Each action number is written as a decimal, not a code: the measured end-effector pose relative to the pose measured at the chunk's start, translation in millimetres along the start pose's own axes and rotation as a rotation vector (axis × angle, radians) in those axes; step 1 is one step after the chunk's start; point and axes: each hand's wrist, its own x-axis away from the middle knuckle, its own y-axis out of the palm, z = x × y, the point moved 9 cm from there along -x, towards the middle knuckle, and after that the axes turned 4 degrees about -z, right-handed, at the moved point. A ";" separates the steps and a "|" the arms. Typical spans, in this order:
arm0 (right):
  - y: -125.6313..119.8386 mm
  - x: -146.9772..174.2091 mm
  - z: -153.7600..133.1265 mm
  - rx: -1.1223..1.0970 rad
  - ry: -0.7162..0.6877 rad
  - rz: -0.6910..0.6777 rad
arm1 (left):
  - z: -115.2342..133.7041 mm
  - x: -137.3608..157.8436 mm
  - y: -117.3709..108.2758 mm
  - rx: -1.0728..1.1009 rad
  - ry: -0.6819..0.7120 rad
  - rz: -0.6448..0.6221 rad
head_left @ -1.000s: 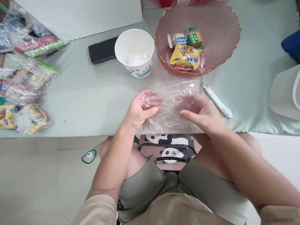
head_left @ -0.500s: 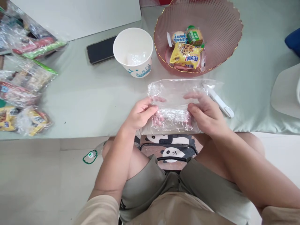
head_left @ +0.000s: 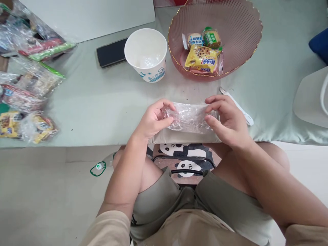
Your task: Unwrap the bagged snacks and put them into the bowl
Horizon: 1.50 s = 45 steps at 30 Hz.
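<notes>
A clear plastic bag, crinkled and folded into a flat strip, lies at the table's front edge between my hands. My left hand has its thumb and fingers curled round the bag's left end. At the right end, my right hand has its fingers spread apart, with the thumb and fingertips at the plastic. Just beyond the right fingers rests a white utility knife with its metal tip pointing away from me.
A white paper cup holding clear plastic stands beside a black phone. Wrapped snacks sit in a pink ribbed bowl. Several snack packets are piled at left. A white container stands at right.
The bag, spread out tall before, is now folded down into a narrow strip. My right fingers have spread and come off its upper part, uncovering the knife.
</notes>
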 end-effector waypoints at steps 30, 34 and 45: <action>4.1 20.2 -13.5 0.105 -0.049 0.041 | 41.4 -2.7 57.4 -0.586 -0.025 -0.100; 4.5 26.9 -2.9 0.033 0.061 0.071 | 29.4 -13.3 58.4 -0.364 -0.007 -0.196; -16.7 -77.2 -82.0 0.435 0.043 0.370 | 67.6 6.3 -53.5 -0.218 0.217 0.341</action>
